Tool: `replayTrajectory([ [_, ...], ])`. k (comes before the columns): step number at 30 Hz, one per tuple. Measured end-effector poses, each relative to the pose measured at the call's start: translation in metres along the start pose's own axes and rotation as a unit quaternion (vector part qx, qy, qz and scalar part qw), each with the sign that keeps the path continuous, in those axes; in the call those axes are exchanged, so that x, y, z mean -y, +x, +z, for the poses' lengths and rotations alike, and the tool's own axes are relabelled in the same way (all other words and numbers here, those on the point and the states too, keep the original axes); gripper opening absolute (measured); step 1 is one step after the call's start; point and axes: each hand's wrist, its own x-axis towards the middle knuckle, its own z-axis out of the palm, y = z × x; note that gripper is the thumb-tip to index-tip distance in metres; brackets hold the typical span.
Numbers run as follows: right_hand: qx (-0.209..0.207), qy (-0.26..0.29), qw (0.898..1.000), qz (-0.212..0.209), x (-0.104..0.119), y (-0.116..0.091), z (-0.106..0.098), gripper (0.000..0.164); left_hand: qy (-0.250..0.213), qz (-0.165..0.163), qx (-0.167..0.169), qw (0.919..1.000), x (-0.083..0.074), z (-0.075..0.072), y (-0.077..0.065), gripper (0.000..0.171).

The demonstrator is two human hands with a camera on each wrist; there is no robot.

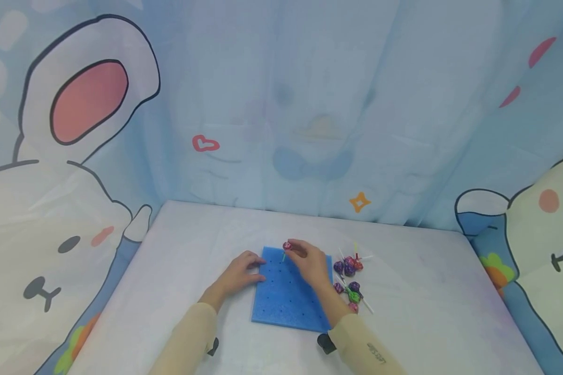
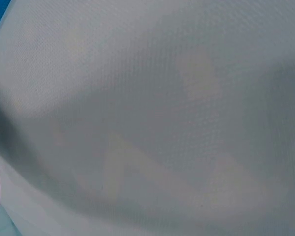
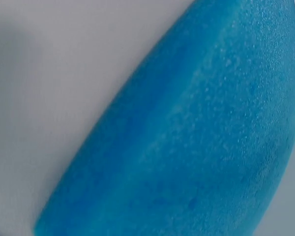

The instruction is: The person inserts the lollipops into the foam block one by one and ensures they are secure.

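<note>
A blue foam board [image 1: 281, 297] with rows of small holes lies flat on the table. Over its far part, my right hand [image 1: 309, 264] pinches a lollipop [image 1: 287, 245] with a pink-red wrapper, its pale green stick pointing down at the board. Whether the stick's tip is inside a hole cannot be made out. My left hand [image 1: 240, 272] rests at the board's left edge, thumb and fingers spread apart and touching it. In the right wrist view, the foam board [image 3: 201, 137] fills much of the picture. The left wrist view holds mostly white tabletop [image 2: 147, 118].
Right of the board lie two loose clusters of lollipops, the farther one [image 1: 349, 265] in purple and red wrappers, the nearer one [image 1: 354, 297] in purple, green and pink. A printed blue curtain [image 1: 281, 104] hangs behind the white table [image 1: 427, 302].
</note>
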Motion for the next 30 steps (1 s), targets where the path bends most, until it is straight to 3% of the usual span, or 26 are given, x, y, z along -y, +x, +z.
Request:
replayTrajectory([
  [17, 0.008, -0.019, 1.0, -0.02, 0.003, -0.002, 0.01, 0.032, 0.0, 0.011, -0.002, 0.9999, -0.001, -0.001, 0.0, 0.041],
  [30, 0.027, -0.019, 0.999, -0.002, -0.005, -0.003, 0.014, 0.032, 0.001, 0.033, -0.002, 0.9995, 0.001, -0.001, -0.001, 0.04],
])
